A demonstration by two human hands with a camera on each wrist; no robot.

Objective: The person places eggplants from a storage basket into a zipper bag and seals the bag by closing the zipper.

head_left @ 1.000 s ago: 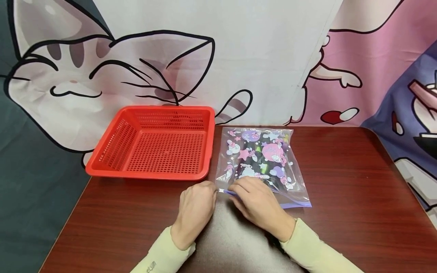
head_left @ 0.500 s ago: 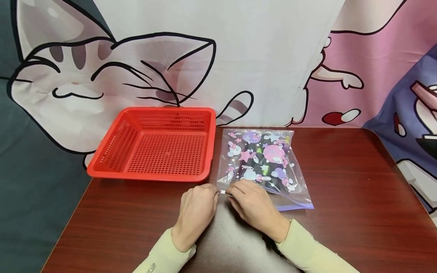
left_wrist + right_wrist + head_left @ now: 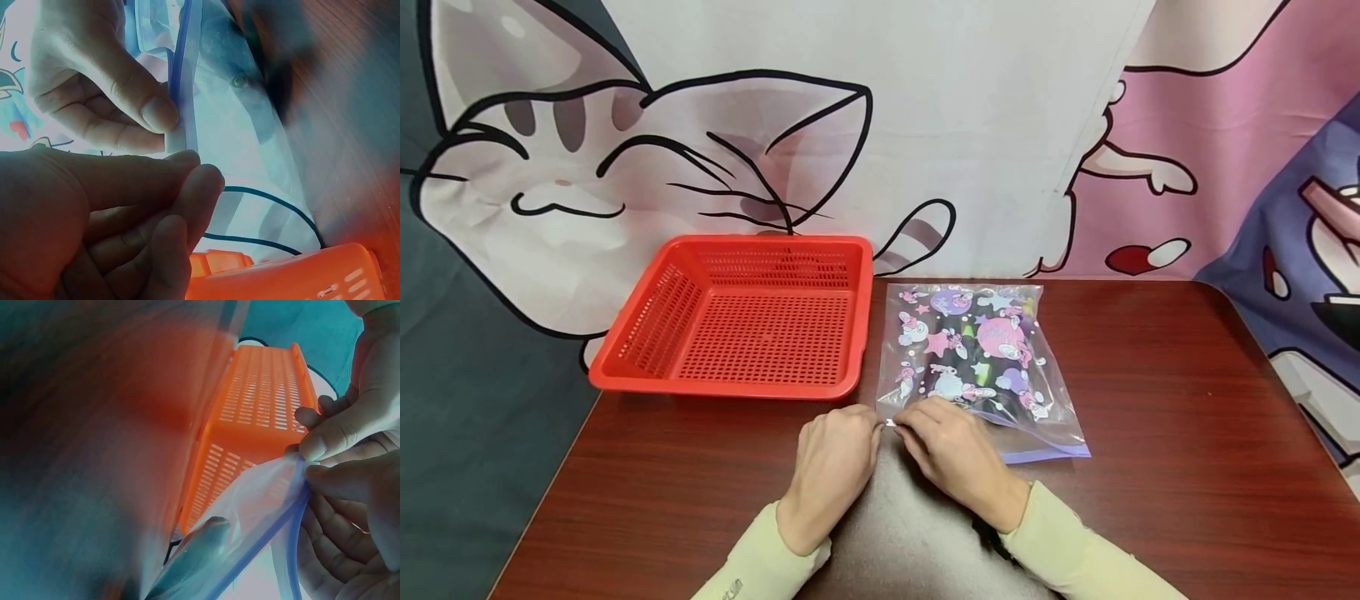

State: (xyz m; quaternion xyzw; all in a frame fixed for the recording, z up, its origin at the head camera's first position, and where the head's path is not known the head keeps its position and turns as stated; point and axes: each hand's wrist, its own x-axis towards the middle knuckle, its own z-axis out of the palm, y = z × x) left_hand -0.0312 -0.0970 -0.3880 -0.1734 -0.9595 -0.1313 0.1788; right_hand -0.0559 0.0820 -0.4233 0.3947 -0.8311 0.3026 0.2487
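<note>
A clear zip bag [image 3: 951,354] with pink and purple cartoon prints lies on the table, dark and green contents showing through. My left hand [image 3: 837,458] pinches its near left corner between thumb and forefinger. Close beside it, my right hand [image 3: 962,458] pinches the small white zip slider [image 3: 176,139] at the end of the purple zip strip [image 3: 256,547]. In the left wrist view, the right thumb lies on the slider just above the left fingertips. Toward its right end the bag's mouth gapes, its two purple edges apart. A dark rounded item [image 3: 203,550] shows inside the bag.
A red perforated plastic basket [image 3: 730,387] stands left of the bag at the back of the table, nothing inside it. The brown wooden table [image 3: 1180,417] extends to the right. Behind hangs a cartoon-printed cloth [image 3: 1000,125].
My right hand has shifted left along the zip strip, closing on the slider beside the left hand. The left hand keeps its pinch on the corner, and the basket stays put.
</note>
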